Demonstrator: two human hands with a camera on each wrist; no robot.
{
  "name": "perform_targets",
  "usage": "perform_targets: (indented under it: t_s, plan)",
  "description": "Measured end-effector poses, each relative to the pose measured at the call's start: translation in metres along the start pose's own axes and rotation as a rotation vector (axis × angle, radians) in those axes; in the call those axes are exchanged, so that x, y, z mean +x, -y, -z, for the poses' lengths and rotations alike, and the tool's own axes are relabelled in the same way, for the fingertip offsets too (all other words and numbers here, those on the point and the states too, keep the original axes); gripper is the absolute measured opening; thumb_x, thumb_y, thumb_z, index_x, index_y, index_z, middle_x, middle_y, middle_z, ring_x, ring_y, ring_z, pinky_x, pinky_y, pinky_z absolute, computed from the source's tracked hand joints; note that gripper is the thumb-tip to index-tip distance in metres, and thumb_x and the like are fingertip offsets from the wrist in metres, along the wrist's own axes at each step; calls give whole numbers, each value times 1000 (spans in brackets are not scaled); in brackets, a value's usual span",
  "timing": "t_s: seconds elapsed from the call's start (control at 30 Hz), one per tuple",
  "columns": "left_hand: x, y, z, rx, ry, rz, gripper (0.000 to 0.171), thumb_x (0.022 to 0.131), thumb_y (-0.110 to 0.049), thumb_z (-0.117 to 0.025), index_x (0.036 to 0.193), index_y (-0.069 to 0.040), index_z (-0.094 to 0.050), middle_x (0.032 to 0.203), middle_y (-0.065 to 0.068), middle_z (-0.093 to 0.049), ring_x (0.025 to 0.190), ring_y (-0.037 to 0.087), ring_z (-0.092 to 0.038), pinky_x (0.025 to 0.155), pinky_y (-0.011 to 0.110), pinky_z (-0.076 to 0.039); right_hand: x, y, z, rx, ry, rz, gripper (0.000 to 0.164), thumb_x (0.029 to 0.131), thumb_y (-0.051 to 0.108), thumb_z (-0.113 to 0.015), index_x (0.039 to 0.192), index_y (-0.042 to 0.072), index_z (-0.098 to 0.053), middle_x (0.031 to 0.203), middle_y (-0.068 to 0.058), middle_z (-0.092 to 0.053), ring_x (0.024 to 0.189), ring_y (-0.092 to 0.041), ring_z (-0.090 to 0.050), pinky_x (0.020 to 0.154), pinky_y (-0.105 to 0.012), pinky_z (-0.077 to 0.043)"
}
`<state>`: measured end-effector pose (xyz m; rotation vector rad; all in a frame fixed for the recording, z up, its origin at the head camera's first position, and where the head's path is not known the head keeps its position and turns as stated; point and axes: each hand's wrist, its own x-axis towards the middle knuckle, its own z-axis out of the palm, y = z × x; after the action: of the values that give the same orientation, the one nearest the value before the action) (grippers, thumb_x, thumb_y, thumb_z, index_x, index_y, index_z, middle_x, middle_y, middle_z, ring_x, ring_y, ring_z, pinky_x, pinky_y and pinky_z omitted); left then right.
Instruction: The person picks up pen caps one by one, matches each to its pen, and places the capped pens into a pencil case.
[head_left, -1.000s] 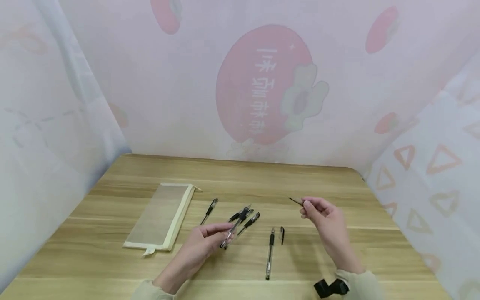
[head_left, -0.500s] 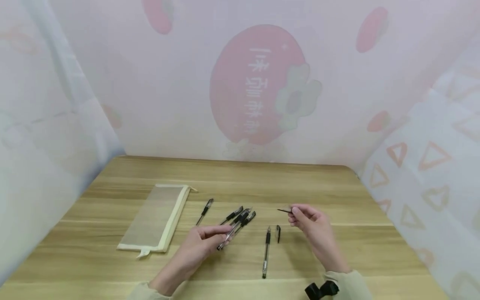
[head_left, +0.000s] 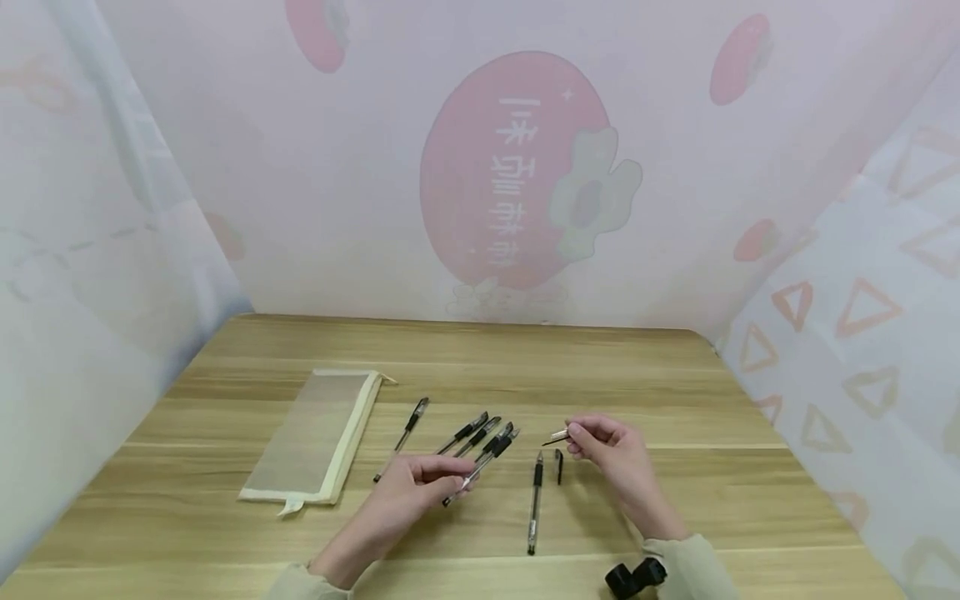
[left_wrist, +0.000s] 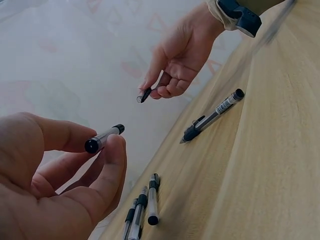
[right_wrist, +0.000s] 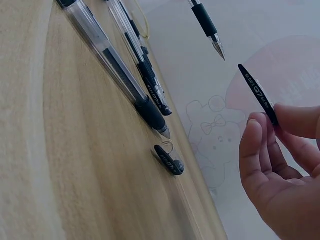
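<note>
Between thumb and fingers, my left hand (head_left: 405, 500) holds an uncapped gel pen (left_wrist: 106, 139), its metal tip pointing away to the upper right in the head view. My right hand (head_left: 615, 458) pinches a black-and-clear pen cap (right_wrist: 258, 95) to the right of that tip, with a gap between them. Below the cap, a second uncapped gel pen (head_left: 535, 504) lies on the table, and a loose cap (head_left: 558, 467) lies beside its tip. Several capped pens (head_left: 463, 432) lie behind the left hand, which partly hides them.
A mesh zip pouch (head_left: 303, 442) with a cream edge lies flat on the left of the wooden table (head_left: 637, 367). One capped pen (head_left: 405, 433) lies apart between the pouch and the other pens. A printed curtain (head_left: 337, 183) stands around the table's back and sides.
My right hand has moved left and nearer to me with the cap, closing on the held pen. The left hand has shifted slightly, and its pen now leans further right.
</note>
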<state>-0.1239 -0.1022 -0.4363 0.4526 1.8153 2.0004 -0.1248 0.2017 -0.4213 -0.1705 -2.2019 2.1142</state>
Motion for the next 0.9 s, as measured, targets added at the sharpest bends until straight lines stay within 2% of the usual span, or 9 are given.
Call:
perform_targets:
  t_s: [0.07, 0.27, 0.57, 0.7, 0.9]
  plan:
    - [0, 1, 0, -1, 21, -7, 25, 91, -7, -69, 115, 0, -70, 119, 17, -66, 103, 35, -65, 86, 29, -54, -1, -1, 0, 0, 2, -2, 20, 92, 4, -69, 107, -8, -68, 94, -19, -67, 79, -22, -66, 75, -34, -58]
    - [0, 0, -1, 34, 48, -38, 29, 91, -9, -70, 117, 2, -69, 115, 16, -68, 99, 32, -67, 85, 30, -55, -1, 0, -2, -2, 11, 8, 20, 92, 6, -69, 108, -7, -67, 97, -22, -67, 81, -24, -66, 79, -42, -58]
    - [-2, 4, -6, 3, 89, -31, 25, 92, -8, -68, 116, 0, -70, 113, 18, -69, 101, 31, -67, 86, 30, -55, -5, -3, -1, 9, 18, -6, 20, 91, 4, -70, 107, -7, -68, 97, -21, -67, 84, -30, -66, 81, -43, -57]
    - [-2, 4, -7, -1, 92, -23, 25, 92, -9, -69, 116, 0, -70, 113, 16, -69, 101, 31, -67, 86, 31, -55, -5, -2, -3, 4, 29, -7, 20, 91, 6, -70, 108, -6, -69, 97, -21, -67, 88, -34, -65, 84, -49, -55]
    - [-1, 2, -7, 1, 97, -30, 25, 92, -8, -69, 116, 0, -70, 113, 17, -68, 102, 36, -65, 87, 33, -55, -5, 2, -8, -10, 56, 5, 20, 90, 6, -71, 107, -4, -70, 99, -22, -67, 85, -30, -66, 86, -52, -53]
